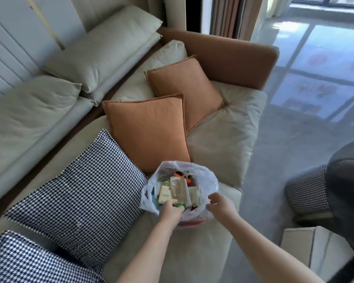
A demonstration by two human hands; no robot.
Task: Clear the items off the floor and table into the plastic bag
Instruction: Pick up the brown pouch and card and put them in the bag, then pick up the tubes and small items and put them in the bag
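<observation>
Bag (207, 178) between grips: left hand (171, 209) pinches its rim, right hand (221, 205) open beside.

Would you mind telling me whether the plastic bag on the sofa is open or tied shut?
Open. The plastic bag stands on the sofa seat with its mouth spread wide, showing packets inside; the left hand reaches into it.

head cam | looks forward-down, tilted | close over sofa (219, 144) seat | one view only

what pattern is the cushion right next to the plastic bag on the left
Black-and-white houndstooth cushion, beside the plastic bag; only the head view shows it.
</observation>
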